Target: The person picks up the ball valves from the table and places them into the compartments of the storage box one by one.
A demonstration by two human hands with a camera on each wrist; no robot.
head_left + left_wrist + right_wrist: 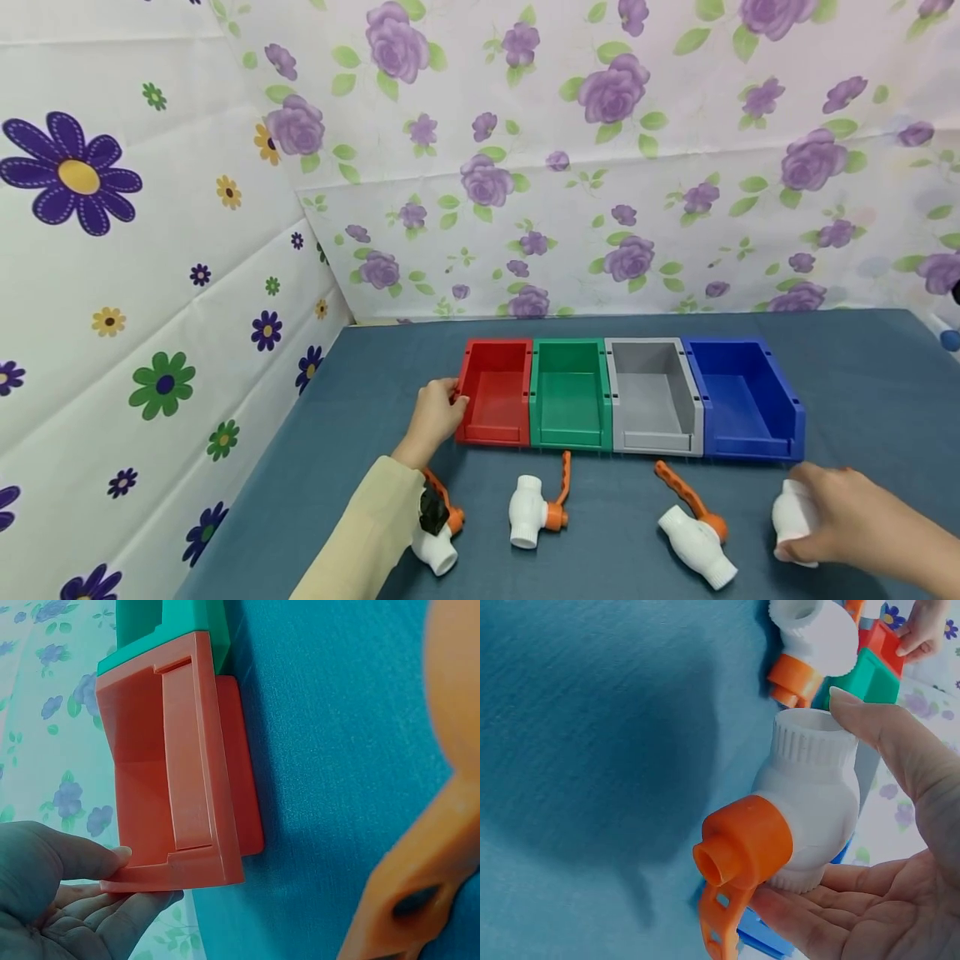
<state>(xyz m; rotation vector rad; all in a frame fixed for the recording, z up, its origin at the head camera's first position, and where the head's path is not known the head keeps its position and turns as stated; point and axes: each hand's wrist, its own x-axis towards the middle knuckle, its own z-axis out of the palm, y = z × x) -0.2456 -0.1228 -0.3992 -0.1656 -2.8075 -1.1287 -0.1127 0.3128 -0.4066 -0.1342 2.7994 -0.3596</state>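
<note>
My left hand (pixel 435 417) pinches the left side wall of the red bin (pixel 492 435). In the left wrist view the thumb lies inside the rim and the fingers lie under the outer side. At the right, my right hand (pixel 847 517) grips a white plastic ball valve (pixel 792 521). The right wrist view shows its orange handle (pixel 724 919) and orange collar, with the thumb at one ribbed end and fingers at the other. Another ball valve (pixel 697 546) lies left of that hand. A third ball valve (pixel 528 512) lies in front of the green bin (pixel 572 439).
Right of the green bin stand a grey bin (pixel 658 443) and a blue bin (pixel 753 446), side by side in the row. One more ball valve (pixel 435 554) lies partly behind the left sleeve (pixel 367 533). Flowered cloth hangs behind and left of the blue-grey table (pixel 322 467).
</note>
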